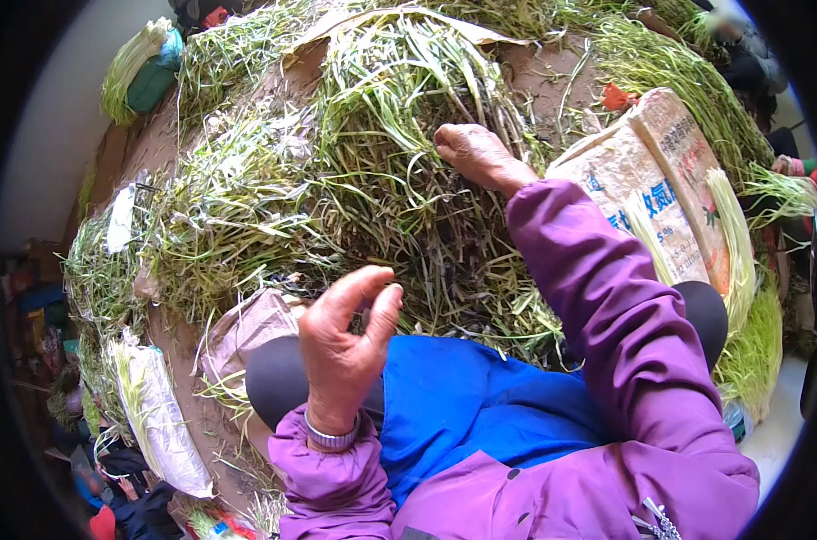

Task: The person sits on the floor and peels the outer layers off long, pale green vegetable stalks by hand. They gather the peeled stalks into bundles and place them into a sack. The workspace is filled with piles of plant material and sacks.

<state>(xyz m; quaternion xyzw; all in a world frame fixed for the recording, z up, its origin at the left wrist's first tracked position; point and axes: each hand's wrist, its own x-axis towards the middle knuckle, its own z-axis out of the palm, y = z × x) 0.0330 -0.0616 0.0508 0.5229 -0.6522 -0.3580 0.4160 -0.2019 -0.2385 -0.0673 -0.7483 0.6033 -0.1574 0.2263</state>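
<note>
A large heap of long, leafy green stalks [399, 90] lies in front of me, its far part loosely bundled. My right hand [480, 157] reaches to the right side of this heap, with its fingers curled closed against the stalks. What it pinches, if anything, is hidden. Nearer to me, my left hand [345, 337] is raised above the near edge of the heap, over my lap. A gap shows between its thumb and forefinger, and nothing is visible between them. Shorter, darker trimmings [444, 234] are matted between the two hands.
On the right, a printed woven sack [647, 171] carries pale yellow-green stalks [732, 243]. A white wrapped bundle [161, 418] lies at left. A blue apron [489, 396] covers my lap. Other people sit at the edges, one at lower left [129, 486] and one at far right.
</note>
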